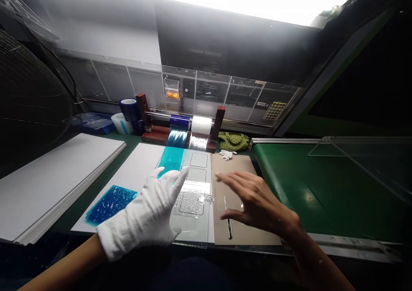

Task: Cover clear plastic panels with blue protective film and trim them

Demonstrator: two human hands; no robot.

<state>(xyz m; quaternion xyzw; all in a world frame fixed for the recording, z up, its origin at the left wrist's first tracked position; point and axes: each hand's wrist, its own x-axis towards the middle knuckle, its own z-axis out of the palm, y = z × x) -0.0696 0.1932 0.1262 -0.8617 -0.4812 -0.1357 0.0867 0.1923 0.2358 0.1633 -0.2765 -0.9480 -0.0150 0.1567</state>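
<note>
Looks like film-laying: clear sheet (198,175) on counter (96,185), blue film (174,154) on its far left. Left hand (150,209) over sheet, loosely curved, hold unclear; right hand (255,200) right of it, spread, empty. Next: even pressing, probably.

Left hand (146,209): white-gloved, lower left of centre
Right hand (257,198): bare, near the pen (229,231), lower right
Clear sheet (198,160): I see rounded outlines, frame centre
Film rolls (180,122): just above centre

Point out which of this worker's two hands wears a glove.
The left hand, covered by a white glove. The right hand, whose thumb crosses the pen in this view, is bare.
</note>
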